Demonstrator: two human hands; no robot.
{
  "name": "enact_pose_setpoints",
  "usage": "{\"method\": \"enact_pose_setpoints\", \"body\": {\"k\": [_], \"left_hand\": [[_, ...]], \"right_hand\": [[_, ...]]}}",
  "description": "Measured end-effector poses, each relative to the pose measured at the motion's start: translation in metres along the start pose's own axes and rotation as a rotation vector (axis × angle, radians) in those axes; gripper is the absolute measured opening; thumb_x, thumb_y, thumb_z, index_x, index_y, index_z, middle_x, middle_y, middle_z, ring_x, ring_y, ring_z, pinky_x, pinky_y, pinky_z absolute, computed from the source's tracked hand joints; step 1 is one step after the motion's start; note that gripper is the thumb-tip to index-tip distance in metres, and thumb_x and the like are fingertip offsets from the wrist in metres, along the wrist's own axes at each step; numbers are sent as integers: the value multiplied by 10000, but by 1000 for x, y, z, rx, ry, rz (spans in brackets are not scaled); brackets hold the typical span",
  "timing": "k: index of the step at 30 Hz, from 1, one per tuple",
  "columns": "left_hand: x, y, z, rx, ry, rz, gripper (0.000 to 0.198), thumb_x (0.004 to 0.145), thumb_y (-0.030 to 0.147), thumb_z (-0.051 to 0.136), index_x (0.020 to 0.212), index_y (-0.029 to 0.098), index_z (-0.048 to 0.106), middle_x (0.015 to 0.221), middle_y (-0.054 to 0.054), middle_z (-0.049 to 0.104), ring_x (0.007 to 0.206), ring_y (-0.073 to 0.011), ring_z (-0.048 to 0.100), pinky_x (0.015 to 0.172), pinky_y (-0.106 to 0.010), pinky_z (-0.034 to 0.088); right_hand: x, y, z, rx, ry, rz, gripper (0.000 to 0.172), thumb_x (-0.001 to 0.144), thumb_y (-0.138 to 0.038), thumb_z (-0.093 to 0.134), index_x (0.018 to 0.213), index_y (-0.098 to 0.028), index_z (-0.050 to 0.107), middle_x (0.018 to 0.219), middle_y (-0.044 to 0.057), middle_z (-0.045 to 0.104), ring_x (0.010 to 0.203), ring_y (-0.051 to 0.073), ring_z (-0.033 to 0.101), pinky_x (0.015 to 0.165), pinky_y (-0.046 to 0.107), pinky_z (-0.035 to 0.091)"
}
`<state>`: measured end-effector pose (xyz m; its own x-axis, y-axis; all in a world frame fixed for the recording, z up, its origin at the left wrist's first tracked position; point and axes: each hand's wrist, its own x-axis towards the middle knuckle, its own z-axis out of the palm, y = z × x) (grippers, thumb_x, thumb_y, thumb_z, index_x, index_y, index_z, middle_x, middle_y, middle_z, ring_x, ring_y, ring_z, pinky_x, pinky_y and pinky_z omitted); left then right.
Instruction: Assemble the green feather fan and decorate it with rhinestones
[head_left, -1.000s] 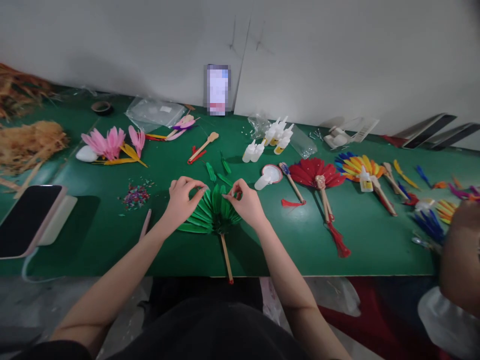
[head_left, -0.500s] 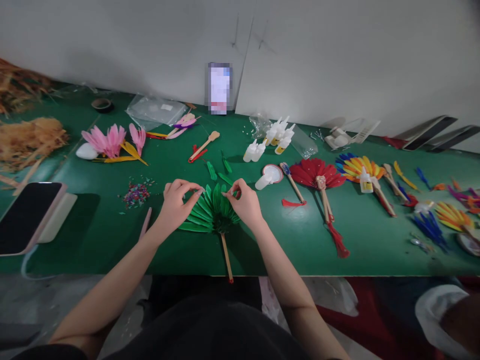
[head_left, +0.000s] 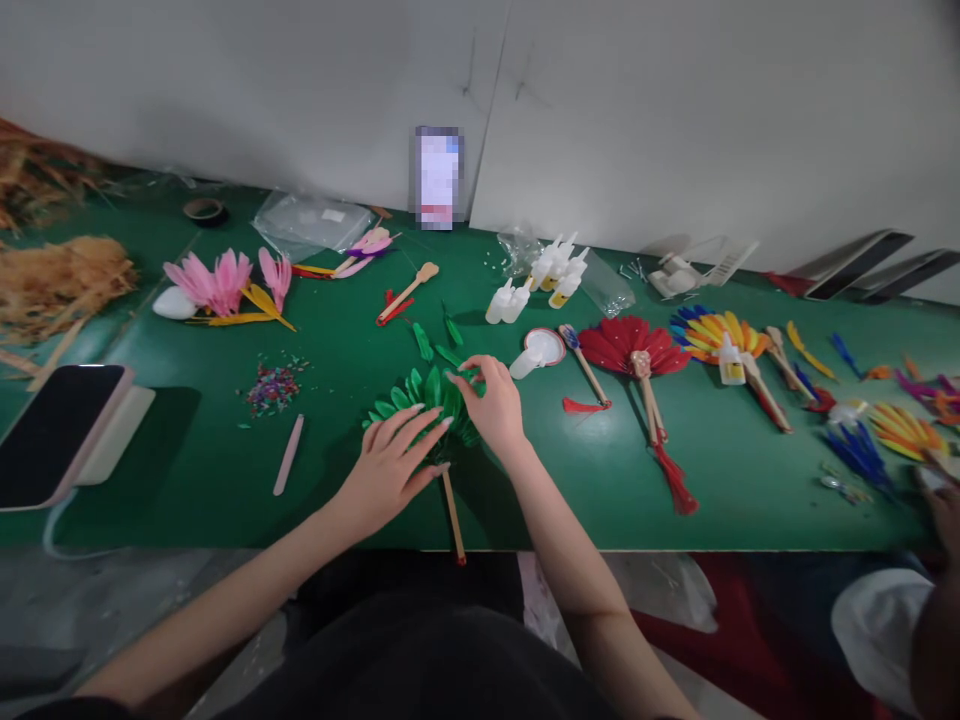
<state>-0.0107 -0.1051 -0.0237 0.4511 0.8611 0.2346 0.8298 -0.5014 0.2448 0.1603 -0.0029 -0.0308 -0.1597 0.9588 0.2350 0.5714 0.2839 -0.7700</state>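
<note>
A green feather fan (head_left: 415, 388) lies on the table in front of me, its wooden handle (head_left: 454, 520) pointing toward me. My left hand (head_left: 397, 455) rests over the fan's lower middle with fingers stretched out and slightly apart, covering part of the feathers. At the fan's upper right, my right hand (head_left: 491, 400) pinches a green feather near its tip between thumb and fingers. Loose green feathers (head_left: 423, 342) lie just beyond the fan. Left of the fan are a pink tweezers-like stick (head_left: 289, 455) and a pile of colourful sequins (head_left: 271, 388).
White glue bottles (head_left: 555, 265) stand behind a round dish (head_left: 545, 346). To the right lie a red feather fan (head_left: 637, 345) and a yellow-blue one (head_left: 724, 335). Pink feathers (head_left: 217, 280) and a phone (head_left: 56, 435) are at left. Another person's hand (head_left: 941, 505) shows at far right.
My left hand has come down and right from the fan's upper left edge, opening from a pinch to lie over the feathers. My right hand stays near the upper right feathers.
</note>
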Motion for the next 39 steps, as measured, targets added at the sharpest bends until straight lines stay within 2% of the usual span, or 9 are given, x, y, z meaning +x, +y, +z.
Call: {"method": "enact_pose_setpoints", "body": {"k": [2,5,7,10,14,17,22,32,39], "left_hand": [[-3,4,3,48,-25,97,497,995,416,393,1423,167,434,1482,-76,461,1384,-274,326,1092,-415,238],[-2,6,5,90,-47,188,577,986,501,353,1452,163,392,1515,-54,417,1421,-269,290,1168,-428,104],[-1,6,7,90,-66,212,622,970,557,336,1465,181,372,1520,-38,406,1426,-258,299,1190,-427,26],[-1,5,10,67,-97,208,681,950,610,313,1495,202,312,1529,-31,382,1427,-245,313,1198,-425,-31],[-5,4,16,42,-109,166,719,944,622,309,1524,205,230,1529,-52,380,1423,-252,328,1201,-447,24],[-7,6,19,66,-87,143,728,943,622,315,1515,176,260,1521,-68,389,1414,-255,344,1201,-434,-4],[-9,12,23,107,-66,125,739,951,614,291,1505,125,276,1518,-92,383,1406,-252,357,1197,-421,-53],[-10,15,22,108,-52,106,824,945,614,318,1543,146,-4,1528,-112,365,1394,-274,376,1179,-471,69],[-13,15,23,82,-75,65,845,935,617,346,1541,176,-45,1535,-122,354,1400,-280,369,1174,-483,122]], "right_hand": [[2,2,-3,53,-14,-27,53,909,-277,528,905,-232,556,880,41,686,771,182,610,689,300,473],[4,6,-8,117,-11,-40,140,939,-269,460,1031,-224,556,993,57,713,794,157,651,637,262,477],[4,8,-14,133,12,-28,180,941,-278,450,1078,-218,550,1039,75,710,840,160,662,627,256,476],[0,9,-23,130,36,5,190,927,-307,482,1069,-211,565,993,77,719,824,172,661,635,270,482],[-9,7,-28,120,-4,40,192,890,-352,559,1018,-214,599,822,36,724,713,174,659,621,280,485],[-15,4,-26,118,-31,53,197,888,-366,560,1011,-218,601,764,18,722,665,169,659,596,274,480],[-23,1,-24,110,-18,61,192,909,-350,514,1013,-212,596,804,37,742,682,166,665,596,267,475],[-43,9,-26,94,41,46,187,921,-302,478,1029,-206,599,825,55,740,714,176,664,560,272,471],[-64,9,-24,90,75,7,167,912,-265,494,1008,-210,620,853,75,720,755,183,666,588,291,514]]}}
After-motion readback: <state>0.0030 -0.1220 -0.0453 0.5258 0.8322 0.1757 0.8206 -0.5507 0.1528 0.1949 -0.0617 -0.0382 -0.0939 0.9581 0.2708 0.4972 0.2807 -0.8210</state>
